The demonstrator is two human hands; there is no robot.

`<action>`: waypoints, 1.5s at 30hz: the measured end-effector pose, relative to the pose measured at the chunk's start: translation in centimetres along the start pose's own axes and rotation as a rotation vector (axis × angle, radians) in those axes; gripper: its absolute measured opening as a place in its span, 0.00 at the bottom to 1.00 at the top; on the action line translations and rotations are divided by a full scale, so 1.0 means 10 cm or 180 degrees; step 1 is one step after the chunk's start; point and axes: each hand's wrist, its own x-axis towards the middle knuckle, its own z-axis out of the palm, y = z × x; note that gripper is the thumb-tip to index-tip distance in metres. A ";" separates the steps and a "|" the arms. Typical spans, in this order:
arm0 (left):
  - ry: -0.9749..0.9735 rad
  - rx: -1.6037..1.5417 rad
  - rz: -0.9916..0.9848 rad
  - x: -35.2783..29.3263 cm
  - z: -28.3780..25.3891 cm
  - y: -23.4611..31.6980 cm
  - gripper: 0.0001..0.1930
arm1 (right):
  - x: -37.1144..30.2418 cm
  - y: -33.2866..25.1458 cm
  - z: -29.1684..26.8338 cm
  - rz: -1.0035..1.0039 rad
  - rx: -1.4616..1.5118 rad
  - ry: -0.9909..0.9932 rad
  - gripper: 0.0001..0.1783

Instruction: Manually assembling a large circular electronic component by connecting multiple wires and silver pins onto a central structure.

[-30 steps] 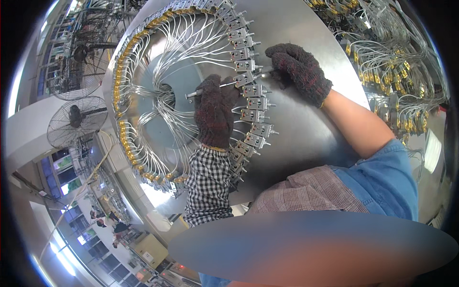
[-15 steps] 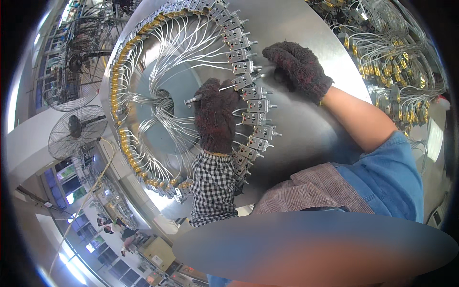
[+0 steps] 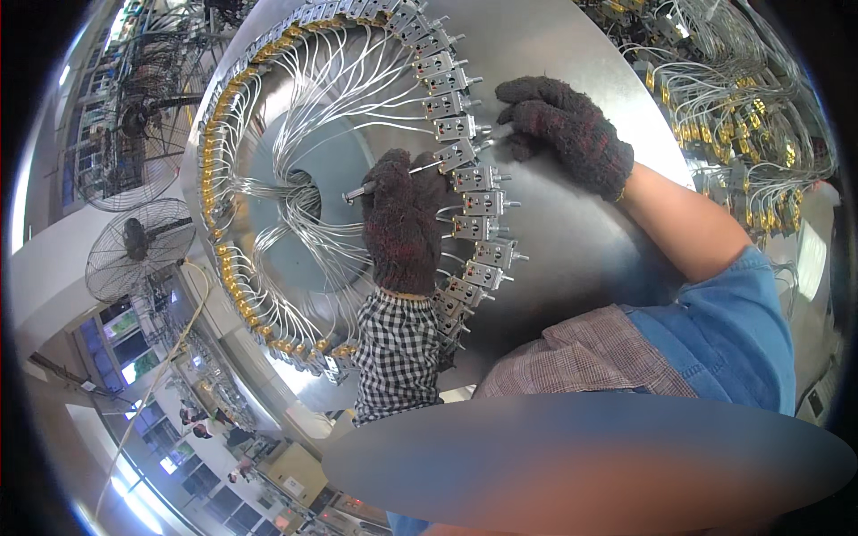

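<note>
A ring of small silver metal blocks (image 3: 483, 204) with protruding shafts stands on a round metal turntable (image 3: 572, 259); silvery wires (image 3: 317, 228) run from the blocks to the centre. My left hand (image 3: 402, 214), in a dark knitted glove, is closed around a slim metal screwdriver-like tool (image 3: 357, 192). Its thin tip points at the inner face of one block (image 3: 457, 155). Outside the ring, my right hand (image 3: 567, 134), gloved the same way, has its thumb and fingers around the shaft (image 3: 504, 131) of that block. The fingers partly hide this contact.
More wired parts with golden ends (image 3: 733, 125) hang at the upper right. A wire-cage fan (image 3: 138, 246) stands at the left, with a yellowish cable (image 3: 183, 335) below it. Other people (image 3: 214, 429) are far off at the lower left.
My right hand has shifted slightly right and down, and its fingers have parted more around the shaft. The ring has turned slightly. My left hand keeps the tool at the block.
</note>
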 end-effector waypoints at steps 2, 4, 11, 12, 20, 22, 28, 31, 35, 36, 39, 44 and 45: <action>0.0089 0.0343 0.0260 -0.01 0.03 0.01 0.16 | 0.00 0.00 0.00 -0.0079 -0.0217 0.0043 0.18; 0.0202 -0.0537 -0.0237 0.01 0.07 0.08 0.16 | 0.01 0.01 -0.03 0.0224 0.0116 -0.0036 0.18; 0.0188 -0.1613 -0.0854 -0.02 0.12 0.21 0.12 | 0.01 -0.02 -0.05 0.0208 0.0098 -0.0103 0.18; 0.0198 -0.1606 -0.0860 -0.03 0.11 0.18 0.12 | 0.01 -0.02 -0.04 0.0205 0.0053 -0.0116 0.18; 0.0671 -0.1352 -0.0871 0.01 0.15 0.17 0.15 | 0.02 -0.17 0.04 0.0816 -0.0600 0.0282 0.14; 0.0690 -0.1380 -0.0866 0.01 0.15 0.18 0.14 | 0.03 -0.14 0.00 0.0680 -0.0438 0.0136 0.16; 0.0660 -0.1316 -0.0987 0.04 0.16 0.18 0.14 | 0.00 -0.07 0.01 0.0222 0.0245 0.0316 0.17; 0.0578 -0.1340 -0.0927 0.00 0.14 0.19 0.15 | 0.02 -0.10 -0.03 0.0352 -0.0279 0.0138 0.17; 0.0478 -0.1337 -0.0842 0.01 0.14 0.17 0.15 | 0.01 -0.05 -0.02 0.0122 -0.0064 0.0246 0.17; 0.0482 -0.1332 -0.0840 0.01 0.14 0.18 0.15 | 0.02 -0.04 -0.05 0.0155 -0.0205 0.0138 0.17; 0.0523 -0.1284 -0.0893 0.01 0.14 0.18 0.15 | 0.02 -0.07 -0.10 0.0337 -0.0237 -0.0150 0.19; 0.0629 -0.1220 -0.0945 0.00 0.16 0.20 0.14 | 0.02 -0.10 -0.12 0.0494 -0.0405 -0.0298 0.20; 0.0631 -0.1218 -0.0942 0.00 0.15 0.19 0.14 | 0.03 -0.05 -0.14 0.0289 -0.0452 -0.0338 0.20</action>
